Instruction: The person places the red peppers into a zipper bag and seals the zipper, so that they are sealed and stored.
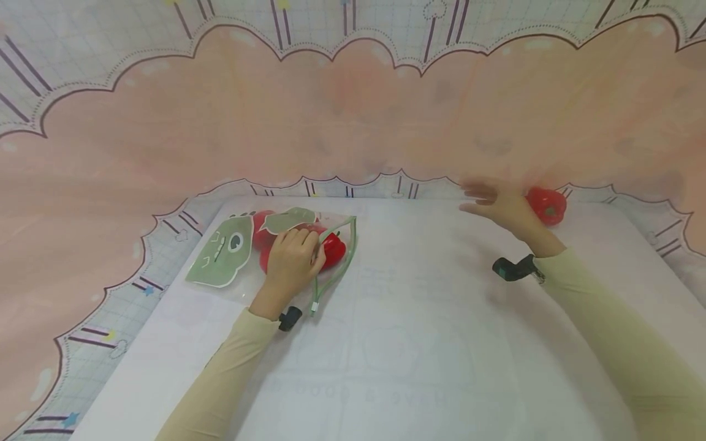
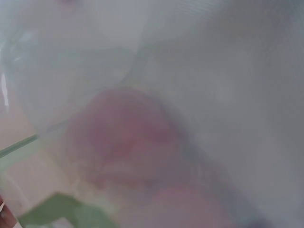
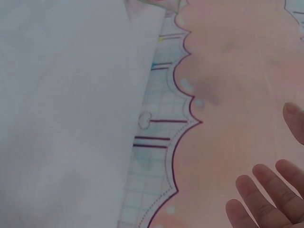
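We see a pale white surface (image 1: pixel 386 343) set against a pink backdrop (image 1: pixel 353 122) with a scalloped dark outline and a grid-patterned border of short purple stripes. The surface's far edge runs just behind both hands; its left and right edges slant outward toward us. A wide bare stretch of surface lies between the two hands and in front of them.

Near the far left corner lies a clear plastic zip pouch with a green cartoon face and green trim (image 1: pixel 231 254). Through the plastic we see round red fruit-like pieces (image 1: pixel 333 248) inside it. Our left hand (image 1: pixel 292 260) rests on top of the pouch, fingers curled and pinching its green-edged opening. The left wrist view is blurred; it shows only a red shape (image 2: pixel 128 137) behind cloudy plastic and a bit of green.

Our right hand (image 1: pixel 499 205) hovers above the far right part of the surface, fingers straight and spread, holding nothing. Just beyond it, at the far edge, sits a loose glossy red bell pepper with a green stem spot (image 1: pixel 547 205), close to the hand but not gripped. The right wrist view shows relaxed fingertips (image 3: pixel 266 197) over the pink backdrop. Both arms wear pale yellow sleeves (image 1: pixel 618 324).
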`<state>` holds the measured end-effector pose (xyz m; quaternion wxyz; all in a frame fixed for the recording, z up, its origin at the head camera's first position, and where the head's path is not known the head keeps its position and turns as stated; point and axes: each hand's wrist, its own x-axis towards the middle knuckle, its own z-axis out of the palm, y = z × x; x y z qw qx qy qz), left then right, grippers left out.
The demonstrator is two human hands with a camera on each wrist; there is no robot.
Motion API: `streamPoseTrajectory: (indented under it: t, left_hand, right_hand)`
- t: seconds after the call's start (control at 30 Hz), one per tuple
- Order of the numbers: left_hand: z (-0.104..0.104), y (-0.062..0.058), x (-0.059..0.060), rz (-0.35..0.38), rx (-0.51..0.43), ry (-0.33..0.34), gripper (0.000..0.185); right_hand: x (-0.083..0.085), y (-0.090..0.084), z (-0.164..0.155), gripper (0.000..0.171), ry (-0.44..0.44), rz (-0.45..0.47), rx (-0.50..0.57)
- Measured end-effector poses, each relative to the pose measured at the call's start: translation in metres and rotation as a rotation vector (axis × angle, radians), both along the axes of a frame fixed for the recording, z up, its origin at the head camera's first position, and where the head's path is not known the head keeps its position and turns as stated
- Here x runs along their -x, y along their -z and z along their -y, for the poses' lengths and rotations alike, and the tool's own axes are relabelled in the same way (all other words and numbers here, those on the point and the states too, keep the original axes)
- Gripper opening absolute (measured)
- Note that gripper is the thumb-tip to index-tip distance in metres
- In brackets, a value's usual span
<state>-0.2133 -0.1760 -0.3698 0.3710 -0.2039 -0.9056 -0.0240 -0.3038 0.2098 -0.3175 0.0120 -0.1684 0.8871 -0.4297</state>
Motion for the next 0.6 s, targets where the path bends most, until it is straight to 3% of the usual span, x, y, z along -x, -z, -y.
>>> streamPoseTrajectory:
  t: [0.6]
  left_hand:
    - [0.001,0.001,0.000,0.002,-0.008,0.008,0.015]
  right_hand:
    - [-0.002,0.005,-0.053,0.065,0.146,0.004,-0.068]
